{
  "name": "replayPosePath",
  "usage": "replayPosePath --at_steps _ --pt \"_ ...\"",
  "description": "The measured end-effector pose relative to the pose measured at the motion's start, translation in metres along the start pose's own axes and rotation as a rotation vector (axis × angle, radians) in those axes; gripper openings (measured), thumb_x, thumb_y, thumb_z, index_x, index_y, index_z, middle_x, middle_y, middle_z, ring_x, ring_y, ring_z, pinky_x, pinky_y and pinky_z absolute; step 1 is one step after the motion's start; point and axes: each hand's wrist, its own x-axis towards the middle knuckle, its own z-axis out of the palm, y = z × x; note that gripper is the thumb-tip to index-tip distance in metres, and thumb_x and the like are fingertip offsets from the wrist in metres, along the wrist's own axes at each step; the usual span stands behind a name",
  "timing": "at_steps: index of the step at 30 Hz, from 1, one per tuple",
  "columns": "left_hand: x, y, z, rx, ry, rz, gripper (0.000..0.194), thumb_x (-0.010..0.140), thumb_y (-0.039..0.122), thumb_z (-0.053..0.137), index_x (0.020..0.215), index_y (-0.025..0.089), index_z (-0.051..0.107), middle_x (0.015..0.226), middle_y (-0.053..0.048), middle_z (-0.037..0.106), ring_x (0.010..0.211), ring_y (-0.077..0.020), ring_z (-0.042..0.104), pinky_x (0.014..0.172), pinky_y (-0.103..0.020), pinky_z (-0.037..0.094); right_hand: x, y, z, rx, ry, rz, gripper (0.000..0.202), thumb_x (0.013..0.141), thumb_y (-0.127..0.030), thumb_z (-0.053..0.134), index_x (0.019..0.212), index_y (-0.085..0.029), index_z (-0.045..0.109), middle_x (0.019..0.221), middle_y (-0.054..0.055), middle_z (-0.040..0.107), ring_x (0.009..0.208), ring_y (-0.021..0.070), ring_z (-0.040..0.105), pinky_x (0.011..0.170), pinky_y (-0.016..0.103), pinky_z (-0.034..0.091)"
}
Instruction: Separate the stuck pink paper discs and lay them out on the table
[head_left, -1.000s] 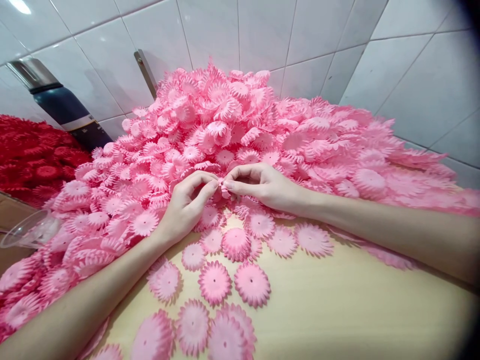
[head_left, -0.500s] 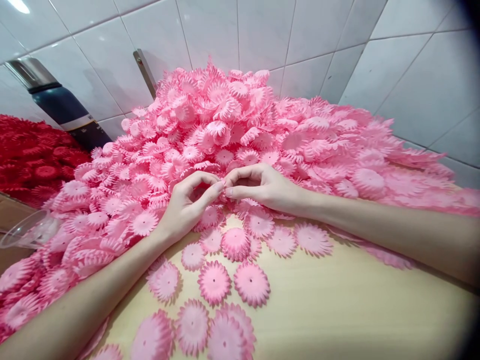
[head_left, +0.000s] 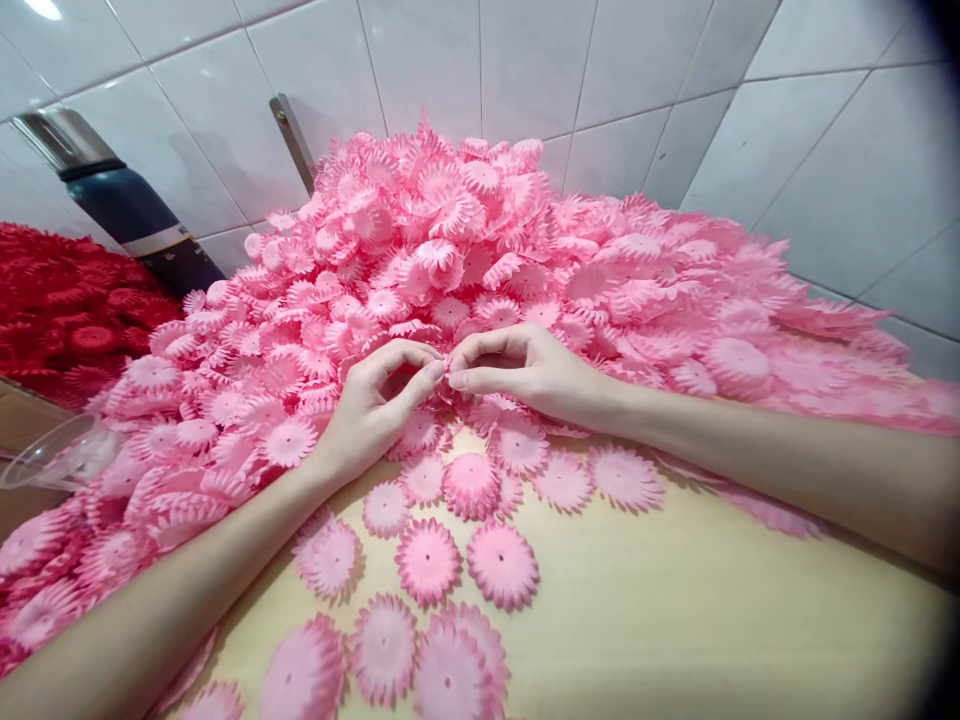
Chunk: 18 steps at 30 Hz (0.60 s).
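The left hand (head_left: 381, 405) and right hand (head_left: 536, 375) each have thumb and forefinger pinched together on a small, thin pink piece (head_left: 448, 366), mostly hidden. It lies directly between the fingertips, equally near both hands; its long axis cannot be determined. A heap of pink serrated round discs (head_left: 465, 215) rises behind.

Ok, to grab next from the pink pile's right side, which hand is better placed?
Probably the right hand: it is nearer that side of the pink pile, while the left hand would have to reach past it. Both are pinching, close together.
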Motion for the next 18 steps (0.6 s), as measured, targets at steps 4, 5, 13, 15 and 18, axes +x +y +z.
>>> replayPosePath --at_steps 4,5,13,15,18 --pt "-0.0009 -0.0017 0.0012 -0.065 0.005 -0.026 0.014 0.086 0.029 0.059 0.085 0.015 0.059 0.093 -0.005 0.061 0.086 -0.0139 0.057 0.080 -0.025 0.046 -0.0003 0.0014 -0.0005 0.026 -0.007 -0.003 0.016 0.073 -0.026 0.072 0.082 -0.013 0.067 0.083 0.004 0.067 0.078 0.0142 0.061 0.075 0.028 0.048" --pt "-0.0008 -0.0022 0.0014 -0.072 0.006 -0.032 0.015 0.086 0.029 0.060 0.084 0.015 0.058 0.093 -0.005 0.061 0.086 -0.0140 0.057 0.080 -0.025 0.047 -0.0003 0.0019 -0.0006 0.023 -0.007 -0.004 0.018 0.073 -0.028 0.072 0.082 -0.013 0.067 0.083 0.004 0.067 0.078 0.0145 0.061 0.075 0.028 0.048" --pt "0.0001 -0.0025 -0.0002 0.008 -0.036 -0.018 0.016 0.089 0.029 0.055 0.084 0.014 0.060 0.097 -0.006 0.062 0.090 -0.0146 0.057 0.084 -0.027 0.044 0.0006 0.0038 -0.0008 -0.001 0.003 -0.004 0.016 0.074 -0.029 0.070 0.081 -0.014 0.068 0.081 0.004 0.067 0.078 0.0152 0.060 0.076 0.030 0.047" --pt "0.0002 -0.0022 -0.0007 0.005 -0.044 -0.013 0.017 0.089 0.029 0.054 0.084 0.014 0.060 0.097 -0.007 0.062 0.089 -0.0145 0.057 0.084 -0.027 0.044 0.0009 0.0046 -0.0007 0.008 -0.002 -0.010 0.016 0.074 -0.029 0.071 0.081 -0.015 0.068 0.081 0.003 0.067 0.077 0.0149 0.060 0.075 0.030 0.047" --pt "0.0003 -0.0021 -0.0010 -0.009 -0.041 -0.005 0.018 0.089 0.028 0.053 0.082 0.013 0.060 0.096 -0.007 0.062 0.090 -0.0150 0.057 0.085 -0.027 0.044 0.0011 0.0054 -0.0006 0.017 -0.015 -0.019 0.014 0.075 -0.029 0.071 0.079 -0.016 0.069 0.082 0.003 0.068 0.077 0.0141 0.060 0.075 0.029 0.047"
